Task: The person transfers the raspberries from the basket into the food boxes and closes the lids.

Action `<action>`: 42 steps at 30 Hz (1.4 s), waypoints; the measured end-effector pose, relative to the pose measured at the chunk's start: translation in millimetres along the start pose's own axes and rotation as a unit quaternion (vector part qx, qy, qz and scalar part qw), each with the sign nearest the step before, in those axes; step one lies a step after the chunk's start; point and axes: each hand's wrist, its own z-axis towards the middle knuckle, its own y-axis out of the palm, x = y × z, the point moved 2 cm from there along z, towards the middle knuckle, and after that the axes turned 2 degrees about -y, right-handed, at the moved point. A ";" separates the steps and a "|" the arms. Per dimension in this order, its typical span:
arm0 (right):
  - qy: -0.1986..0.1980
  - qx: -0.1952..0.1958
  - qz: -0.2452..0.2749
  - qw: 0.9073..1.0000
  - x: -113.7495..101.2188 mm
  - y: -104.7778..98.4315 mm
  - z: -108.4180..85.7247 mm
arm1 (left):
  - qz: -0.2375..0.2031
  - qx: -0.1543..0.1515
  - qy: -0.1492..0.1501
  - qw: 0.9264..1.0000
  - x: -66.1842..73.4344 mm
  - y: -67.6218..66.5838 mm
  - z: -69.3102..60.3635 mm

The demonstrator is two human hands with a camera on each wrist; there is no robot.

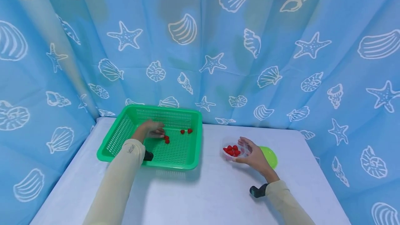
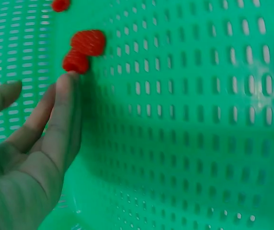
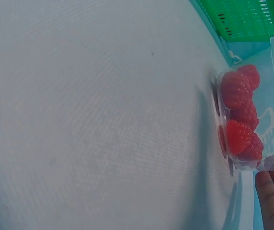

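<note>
Inside the green basket (image 1: 195, 155) my left hand (image 1: 151, 129) reaches over the floor with its fingers extended. One fingertip is at the lower of two red raspberries (image 2: 75, 61); whether it touches cannot be told. In the left wrist view the thumb stands apart from the fingers, and nothing is between them. Two more raspberries (image 1: 189, 131) lie farther right in the basket. On the table, my right hand (image 1: 254, 157) grips a clear plastic container (image 3: 266, 86) by its sides, thumb on one side and fingers on the other. Several raspberries (image 3: 245, 112) are in it.
A lime-green round lid (image 1: 270, 156) lies on the white table (image 1: 212, 190), just behind my right hand. A blue curtain (image 1: 200, 89) with white shell and starfish prints hangs along the back and sides of the table.
</note>
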 end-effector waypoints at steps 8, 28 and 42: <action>-0.006 0.002 0.003 1.000 -5.7 -3.2 1.8 | 0.073 0.021 0.018 0.997 -2.1 -1.2 2.7; -0.002 0.006 0.006 1.000 -11.1 -4.3 1.9 | 0.152 0.046 0.037 0.987 -0.7 4.5 5.0; 0.008 0.003 0.008 1.000 -2.6 0.8 0.3 | 0.002 -0.043 0.071 0.997 4.4 -4.6 6.6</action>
